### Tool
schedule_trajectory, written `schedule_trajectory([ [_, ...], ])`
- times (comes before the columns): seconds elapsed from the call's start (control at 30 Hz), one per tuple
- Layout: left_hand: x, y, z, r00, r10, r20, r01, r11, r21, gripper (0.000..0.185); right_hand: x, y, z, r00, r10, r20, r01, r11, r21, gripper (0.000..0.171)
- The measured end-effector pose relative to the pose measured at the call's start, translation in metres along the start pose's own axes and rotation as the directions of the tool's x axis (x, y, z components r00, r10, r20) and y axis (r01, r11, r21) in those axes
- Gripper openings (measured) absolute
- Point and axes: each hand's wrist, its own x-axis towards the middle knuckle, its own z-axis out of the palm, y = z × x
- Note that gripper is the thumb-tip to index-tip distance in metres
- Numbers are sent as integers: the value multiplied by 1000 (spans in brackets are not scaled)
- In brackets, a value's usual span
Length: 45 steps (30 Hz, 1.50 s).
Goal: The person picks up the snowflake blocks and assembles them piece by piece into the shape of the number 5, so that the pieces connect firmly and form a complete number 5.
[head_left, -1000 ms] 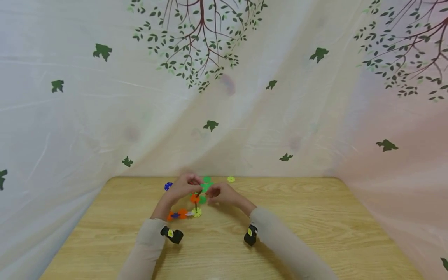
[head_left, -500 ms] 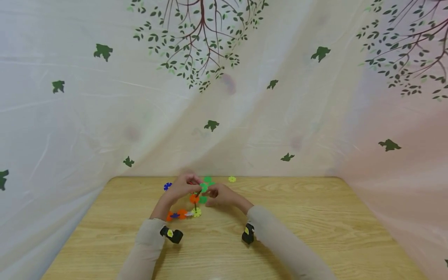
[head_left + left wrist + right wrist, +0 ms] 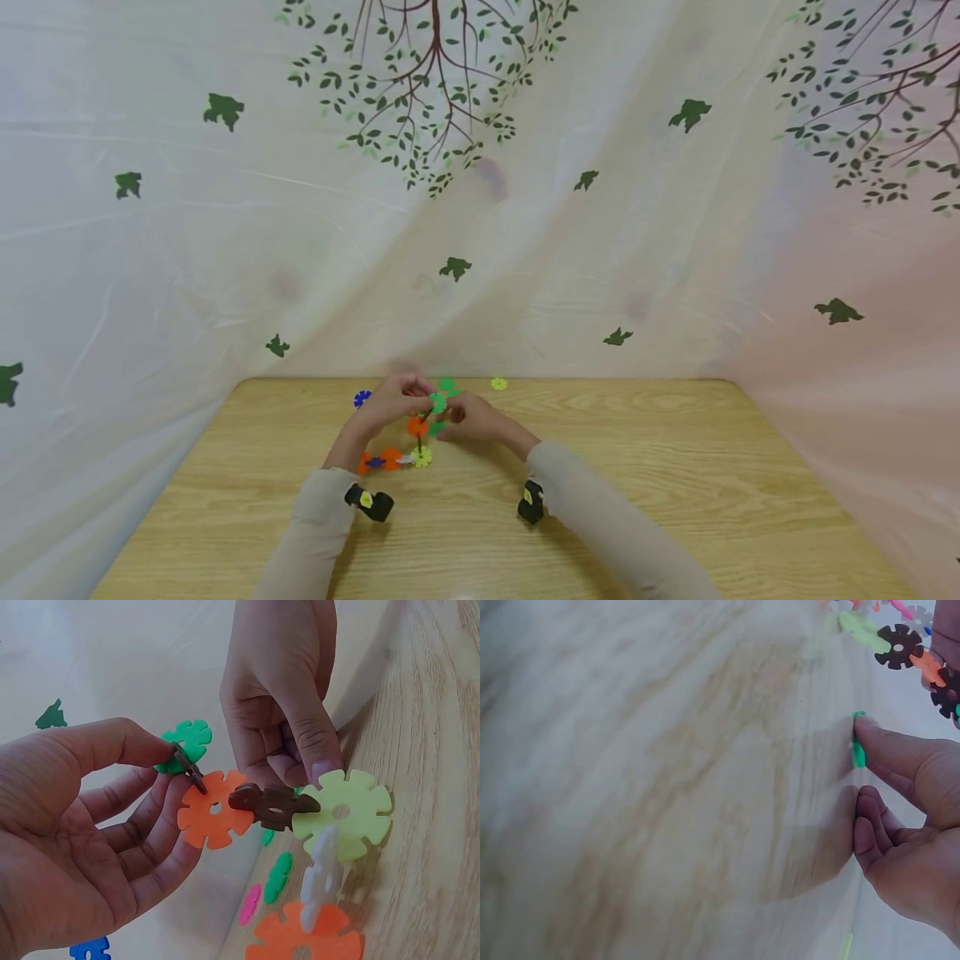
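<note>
My left hand (image 3: 390, 404) holds up one end of a chain of notched plastic snowflake discs, its thumb and fingers pinching around a green disc (image 3: 196, 733) and a brown one (image 3: 187, 766). From there the chain runs through an orange disc (image 3: 217, 810), another brown disc (image 3: 274, 806) and a light yellow disc (image 3: 343, 814), then a white disc (image 3: 321, 881) down toward the table. My right hand (image 3: 480, 418) is just to the right, low over the table. Its thumb touches a loose green disc (image 3: 858, 754), while the other fingers curl loosely apart from it.
Loose discs lie toward the table's back edge: a light yellow one (image 3: 498, 383), a blue one (image 3: 362, 398) and a green one (image 3: 447, 383). A pink disc (image 3: 250, 904) lies beyond the chain. A pale printed curtain (image 3: 525, 317) hangs behind the wooden table (image 3: 637, 475).
My right hand has shifted slightly left, its thumb now against the loose green disc. The green disc at my left fingertips shows more plainly. My left hand stays nearly still.
</note>
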Motion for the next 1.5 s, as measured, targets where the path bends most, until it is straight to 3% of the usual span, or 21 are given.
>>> schedule_trajectory([
  [0.37, 2, -4, 1, 1000, -9, 3, 9, 1000, 7, 20, -5, 2, -11, 997, 62, 55, -66, 994, 88, 27],
  [0.6, 2, -2, 3, 1000, 13, 12, -13, 1000, 8, 25, -13, 0, -20, 996, 88, 32, -92, 983, 157, 30],
  [0.77, 4, -5, 4, 1000, -9, -12, 9, 1000, 22, 24, -15, 9, -23, 990, 143, 19, -143, 964, 224, 28],
  [1.0, 4, -3, 6, 999, -23, -43, 24, 999, 23, 23, -21, 18, -28, 986, 164, -26, -150, 948, 280, 27],
  [1.2, 7, -5, 9, 998, -10, -58, 10, 1000, -2, 24, -27, 24, -31, 982, 178, -54, -155, 944, 292, 25],
  [1.5, 9, -6, 15, 994, 45, -99, -45, 999, 6, 30, -35, 19, -37, 972, 218, -84, -172, 910, 377, 28],
])
